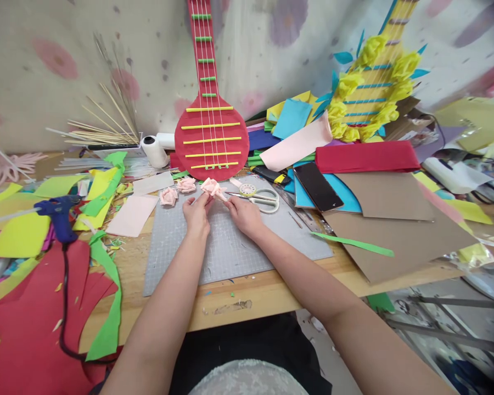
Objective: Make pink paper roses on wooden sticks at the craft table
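Pinching a pale pink crepe-paper rose (212, 187) between both hands, we hold it just above the far part of the grey cutting mat (234, 247), in front of the red paper lute (212, 137). The grip of our left hand (197, 214) closes from below, thumb and fingertips pressed together under the bloom; the grip of our right hand (243, 214) nips the narrow pink tail at the other side. Fingers hide part of that tail, so we cannot tell how tightly it is wound.

We judge the flower to be almost weightless, soft and springy, with ruffled petals that would crush or tear under a firm squeeze. It should not be slippery, since crinkled paper tends to catch on skin. The gathered base looks like the sturdiest place to take hold, with light pressure and the petal edges left free.

Near our left hand, two similar flowers, the left pink flower (168, 196) and the right pink flower (186, 184), rest on the mat. Beyond our right hand lie the scissors (277, 203) and a small round disc (247, 190), all upon the wooden worktop (271, 299).
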Tool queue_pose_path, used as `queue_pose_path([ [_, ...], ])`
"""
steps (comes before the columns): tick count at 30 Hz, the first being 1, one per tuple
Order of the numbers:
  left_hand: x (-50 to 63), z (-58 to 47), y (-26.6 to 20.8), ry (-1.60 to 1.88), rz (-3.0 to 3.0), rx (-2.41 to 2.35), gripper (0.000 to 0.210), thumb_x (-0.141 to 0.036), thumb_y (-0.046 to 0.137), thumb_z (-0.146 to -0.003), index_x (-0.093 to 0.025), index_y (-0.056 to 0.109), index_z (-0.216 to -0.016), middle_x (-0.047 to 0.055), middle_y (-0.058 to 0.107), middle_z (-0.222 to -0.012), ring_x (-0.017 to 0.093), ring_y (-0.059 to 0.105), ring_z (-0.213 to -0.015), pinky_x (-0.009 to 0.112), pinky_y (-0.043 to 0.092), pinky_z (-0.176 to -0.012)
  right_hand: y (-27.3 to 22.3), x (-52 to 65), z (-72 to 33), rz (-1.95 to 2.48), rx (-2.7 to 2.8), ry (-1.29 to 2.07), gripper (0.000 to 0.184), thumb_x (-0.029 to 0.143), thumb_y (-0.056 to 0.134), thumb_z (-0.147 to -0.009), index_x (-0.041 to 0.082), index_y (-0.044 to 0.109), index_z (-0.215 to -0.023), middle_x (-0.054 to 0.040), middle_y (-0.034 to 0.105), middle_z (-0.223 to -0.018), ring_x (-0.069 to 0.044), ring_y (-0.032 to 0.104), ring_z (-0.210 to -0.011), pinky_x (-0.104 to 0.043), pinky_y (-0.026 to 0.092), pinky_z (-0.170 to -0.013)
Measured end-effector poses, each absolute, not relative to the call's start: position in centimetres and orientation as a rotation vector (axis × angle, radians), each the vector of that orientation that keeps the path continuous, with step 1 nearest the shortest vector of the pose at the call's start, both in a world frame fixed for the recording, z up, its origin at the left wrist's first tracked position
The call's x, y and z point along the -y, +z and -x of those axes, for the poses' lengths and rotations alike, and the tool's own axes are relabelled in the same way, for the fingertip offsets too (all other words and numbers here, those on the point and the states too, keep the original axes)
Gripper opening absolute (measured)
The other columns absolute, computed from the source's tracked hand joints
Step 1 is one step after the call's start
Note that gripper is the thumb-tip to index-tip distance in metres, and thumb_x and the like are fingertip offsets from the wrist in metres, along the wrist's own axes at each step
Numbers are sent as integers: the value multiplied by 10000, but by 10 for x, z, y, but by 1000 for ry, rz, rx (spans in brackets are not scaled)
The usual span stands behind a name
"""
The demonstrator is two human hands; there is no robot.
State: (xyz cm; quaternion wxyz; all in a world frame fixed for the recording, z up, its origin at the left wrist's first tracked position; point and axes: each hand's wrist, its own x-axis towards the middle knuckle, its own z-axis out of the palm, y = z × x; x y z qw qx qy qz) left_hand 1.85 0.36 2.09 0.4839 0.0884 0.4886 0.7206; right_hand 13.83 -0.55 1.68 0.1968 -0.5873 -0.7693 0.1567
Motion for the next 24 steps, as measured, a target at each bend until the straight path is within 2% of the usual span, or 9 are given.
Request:
queue_pose_path([
  [10, -1, -14, 20, 1732, -301, -1248, 353, -62, 587, -696, -210, 304, -845, -20, 612, -707, 112, 635, -593, 290, 525, -668, 13, -1, -145, 1637, 2143, 456, 268, 403, 391, -890, 218, 546, -1007, -63, 669, -890, -199, 606, -770, -267, 352, -649],
  [15, -3, -14, 16, 1787, -300, -1262, 385, -45, 589, -679, -214, 273, -821, -56, 577, -654, 104, 628, -574, 279, 531, -655, 15, 0, -145, 1650, 2222, 389, 269, 400, 368, -899, 223, 542, -1000, -29, 673, -889, -184, 611, -783, -250, 359, -644],
  [20, -5, -14, 14, 1818, -302, -1273, 413, -16, 573, -672, -222, 230, -772, -85, 546, -612, 87, 607, -530, 266, 533, -625, 17, 2, -143, 1658, 2262, 374, 277, 399, 357, -904, 214, 540, -1001, -35, 674, -889, -179, 611, -783, -244, 349, -632],
  [24, -3, -14, 13, 1800, -325, -1285, 370, -32, 578, -685, -213, 267, -776, -76, 554, -629, 84, 612, -541, 251, 528, -624, 17, 2, -143, 1658, 2261, 392, 268, 377, 353, -908, 205, 538, -998, -41, 673, -861, -179, 608, -767, -243, 339, -626],
])
